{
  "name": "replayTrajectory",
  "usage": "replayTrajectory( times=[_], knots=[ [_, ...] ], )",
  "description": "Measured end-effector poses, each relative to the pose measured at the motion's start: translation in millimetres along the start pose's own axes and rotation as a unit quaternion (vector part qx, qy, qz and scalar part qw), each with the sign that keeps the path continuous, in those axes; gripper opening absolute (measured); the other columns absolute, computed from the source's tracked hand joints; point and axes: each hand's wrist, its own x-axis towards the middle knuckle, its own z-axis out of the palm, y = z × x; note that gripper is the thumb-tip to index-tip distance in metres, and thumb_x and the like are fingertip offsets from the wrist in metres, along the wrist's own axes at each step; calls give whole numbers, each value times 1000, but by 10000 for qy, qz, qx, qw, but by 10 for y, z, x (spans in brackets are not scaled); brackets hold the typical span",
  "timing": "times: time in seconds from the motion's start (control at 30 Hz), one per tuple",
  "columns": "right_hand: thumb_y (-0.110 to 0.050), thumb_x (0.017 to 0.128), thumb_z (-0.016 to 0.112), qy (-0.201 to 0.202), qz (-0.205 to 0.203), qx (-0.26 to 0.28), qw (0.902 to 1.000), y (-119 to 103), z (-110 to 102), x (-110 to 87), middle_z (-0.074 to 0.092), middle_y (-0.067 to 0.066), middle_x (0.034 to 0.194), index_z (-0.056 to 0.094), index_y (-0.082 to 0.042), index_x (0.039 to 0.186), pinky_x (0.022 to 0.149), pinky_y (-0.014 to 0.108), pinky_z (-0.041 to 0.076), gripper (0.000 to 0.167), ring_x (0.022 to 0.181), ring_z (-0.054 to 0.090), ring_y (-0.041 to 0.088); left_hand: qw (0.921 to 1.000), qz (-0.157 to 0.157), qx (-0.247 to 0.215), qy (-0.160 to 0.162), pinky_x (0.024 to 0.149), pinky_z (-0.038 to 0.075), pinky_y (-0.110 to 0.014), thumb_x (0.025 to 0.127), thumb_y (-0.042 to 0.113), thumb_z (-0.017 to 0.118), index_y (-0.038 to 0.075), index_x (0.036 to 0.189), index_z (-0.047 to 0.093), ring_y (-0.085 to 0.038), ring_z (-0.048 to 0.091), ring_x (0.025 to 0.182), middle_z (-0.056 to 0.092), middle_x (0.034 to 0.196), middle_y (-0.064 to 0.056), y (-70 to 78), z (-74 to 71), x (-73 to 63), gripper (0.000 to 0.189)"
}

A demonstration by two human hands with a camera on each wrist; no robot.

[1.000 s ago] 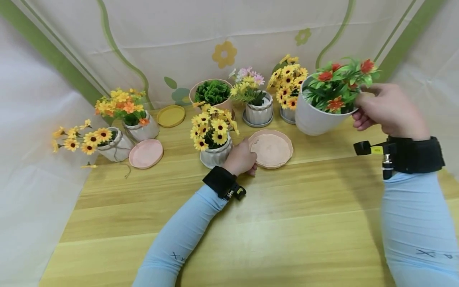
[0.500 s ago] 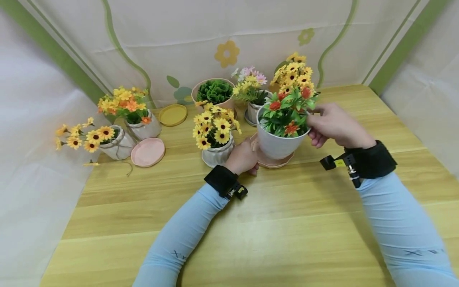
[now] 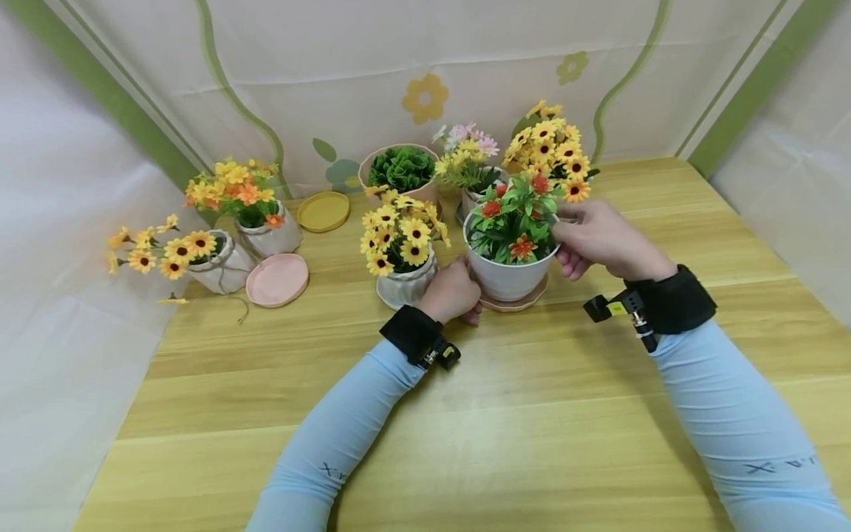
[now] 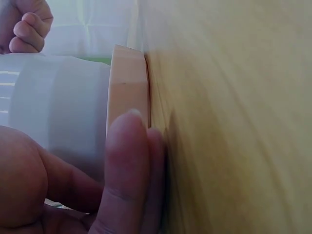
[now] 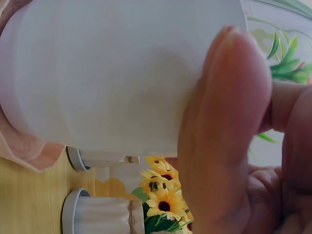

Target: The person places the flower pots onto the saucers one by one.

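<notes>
Surface: white pot being held upright, its rim being gripped by right hand just to its right. Base being cupped by pink saucer, saucer edge being pinched by left hand, pot's left side.
</notes>
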Motion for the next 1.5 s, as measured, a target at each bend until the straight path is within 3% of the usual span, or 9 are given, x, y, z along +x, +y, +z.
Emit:
replayTrajectory(
  times=[0.23, 0.5, 0.77, 0.87, 1.0, 1.23, 1.37, 1.5],
  knots=[
    [-11, 101, 43, -65, -81, -255, 9996, 2, -19, -12, 62, 12, 69, 26, 7, 152, 52, 40, 59, 57, 53, 62, 21, 9999, 129, 1, 19, 50, 58, -34, 100, 6, 46, 8, 132, 47, -23, 66, 51, 66, 72, -12, -25, -2, -5, 32],
    [-13, 102, 45, -78, -114, -501, 9986, 23, -74, -11, 65, 14, 72, 20, 6, 154, 55, 44, 59, 60, 55, 65, 24, 9999, 122, -22, -16, 51, 58, -34, 102, 9, 44, 5, 140, 43, -23, 67, 52, 67, 72, -12, -28, -9, -25, 38],
    [-21, 104, 47, 33, -52, -539, 9985, 13, -150, -47, 68, 14, 74, 41, 2, 144, 57, 45, 60, 46, 60, 68, 30, 9998, 130, -64, -131, 51, 58, -34, 103, 11, 44, 3, 148, 35, -23, 67, 53, 67, 72, -12, -35, -24, -46, 46],
    [-24, 104, 49, 30, -104, -526, 9986, 15, -176, -63, 69, 15, 75, 37, 2, 148, 57, 43, 60, 52, 60, 68, 29, 9998, 148, -34, -159, 52, 57, -33, 103, 13, 44, 3, 151, 31, -23, 67, 53, 67, 73, -12, -32, -27, -54, 50],
    [-26, 105, 48, 46, -113, -485, 9987, -1, -218, -99, 70, 15, 77, 29, 3, 153, 59, 41, 60, 59, 61, 68, 27, 9996, 244, -40, -163, 52, 57, -33, 103, 13, 45, 1, 145, 35, -23, 67, 53, 67, 73, -11, -40, -30, -69, 45],
    [-34, 104, 52, 171, -31, -486, 9987, -23, -322, -178, 70, 15, 80, 34, -1, 152, 61, 39, 61, 61, 66, 69, 27, 9991, 351, -140, -191, 53, 58, -33, 102, 12, 47, 1, 136, 40, -24, 68, 54, 67, 76, -13, -50, -33, -115, 37],
    [-30, 105, 50, 281, -118, -549, 9980, -29, -385, -225, 70, 14, 79, 41, -1, 149, 61, 38, 60, 53, 65, 69, 25, 9982, 456, 336, -198, 58, 57, -29, 102, 16, 48, 0, 151, 29, -21, 68, 56, 68, 75, -9, -29, -97, -203, 55],
    [-28, 106, 47, 408, -156, -540, 9976, -48, -455, -283, 70, 16, 80, 44, -1, 147, 62, 38, 61, 50, 65, 68, 23, 9911, 763, 1068, -216, 55, 49, -28, 101, 23, 50, 0, 157, 18, -19, 64, 53, 66, 68, -6, -4, -269, -454, 68]
  ],
)
